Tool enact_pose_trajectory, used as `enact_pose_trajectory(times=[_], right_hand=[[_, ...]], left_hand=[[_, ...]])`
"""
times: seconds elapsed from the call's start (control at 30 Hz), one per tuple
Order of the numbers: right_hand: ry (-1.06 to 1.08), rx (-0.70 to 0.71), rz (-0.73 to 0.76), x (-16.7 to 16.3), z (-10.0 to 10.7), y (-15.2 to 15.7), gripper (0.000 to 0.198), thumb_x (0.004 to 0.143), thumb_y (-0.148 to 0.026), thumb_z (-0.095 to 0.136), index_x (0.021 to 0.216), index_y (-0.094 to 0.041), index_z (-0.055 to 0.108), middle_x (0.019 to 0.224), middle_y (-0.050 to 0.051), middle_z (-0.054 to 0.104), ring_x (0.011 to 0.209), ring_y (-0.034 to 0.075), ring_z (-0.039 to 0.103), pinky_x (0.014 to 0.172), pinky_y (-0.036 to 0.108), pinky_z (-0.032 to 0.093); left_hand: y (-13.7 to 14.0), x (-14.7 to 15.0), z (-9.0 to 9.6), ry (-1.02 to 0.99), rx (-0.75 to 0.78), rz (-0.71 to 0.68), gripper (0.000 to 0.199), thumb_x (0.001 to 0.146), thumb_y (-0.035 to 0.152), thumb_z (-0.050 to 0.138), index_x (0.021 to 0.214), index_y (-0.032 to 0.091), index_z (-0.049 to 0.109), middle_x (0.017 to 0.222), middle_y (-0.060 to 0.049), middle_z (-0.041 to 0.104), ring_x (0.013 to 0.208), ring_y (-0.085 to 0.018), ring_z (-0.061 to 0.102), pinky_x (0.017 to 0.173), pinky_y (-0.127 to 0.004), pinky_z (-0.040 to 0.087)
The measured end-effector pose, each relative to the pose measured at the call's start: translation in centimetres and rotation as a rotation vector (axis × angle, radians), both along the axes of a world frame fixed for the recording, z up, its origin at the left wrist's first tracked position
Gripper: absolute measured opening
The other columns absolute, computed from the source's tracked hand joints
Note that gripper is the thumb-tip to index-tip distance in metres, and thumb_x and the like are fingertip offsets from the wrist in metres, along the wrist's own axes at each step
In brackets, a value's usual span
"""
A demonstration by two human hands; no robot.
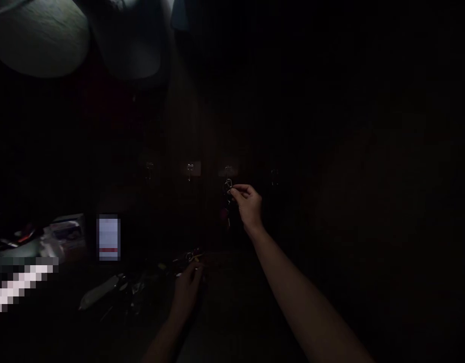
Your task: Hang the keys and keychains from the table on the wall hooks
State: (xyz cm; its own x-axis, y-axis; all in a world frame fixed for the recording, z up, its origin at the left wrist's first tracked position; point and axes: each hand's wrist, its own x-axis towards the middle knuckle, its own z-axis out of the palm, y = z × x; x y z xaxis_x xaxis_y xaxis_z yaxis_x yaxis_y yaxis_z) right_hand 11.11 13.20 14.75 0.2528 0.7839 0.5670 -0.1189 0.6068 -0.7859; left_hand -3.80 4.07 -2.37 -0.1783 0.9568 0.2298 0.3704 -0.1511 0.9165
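Observation:
My right hand (248,204) is closed in a pinch on the ring of a bunch of keys (228,189), just below a hook (228,169) on the dark upright panel. A purplish piece (224,214) and a key dangle under the ring. Whether the ring still touches the hook is too dark to tell. Lower down, my left hand (187,280) has its fingers bent over a second bunch of keys (189,257) by the surface; the fingertips are dim.
More hooks, a left one (149,169), a middle one (190,169) and a right one (275,176), line the panel. Small shiny items (136,290) and a pale long object (100,292) lie at lower left, near a box (69,234). Pale hats or bags (43,38) hang overhead.

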Motion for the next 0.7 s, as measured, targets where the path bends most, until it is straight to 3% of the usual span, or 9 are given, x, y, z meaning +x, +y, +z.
enact_pose_trajectory(times=[0.7], right_hand=[[-0.070, -0.152, 0.032, 0.3, -2.7, -0.7, 0.026, 0.066, -0.035, 0.065, 0.085, -0.018, 0.060, 0.072, 0.001, 0.069, 0.063, 0.013, 0.061, 0.058, 0.025, 0.045]], left_hand=[[0.0, 0.0, 0.1, -0.018, 0.009, 0.009, 0.034, 0.079, 0.047, 0.044, 0.082, 0.020, 0.064, 0.066, 0.000, 0.065, 0.068, -0.018, 0.062, 0.066, -0.026, 0.045]])
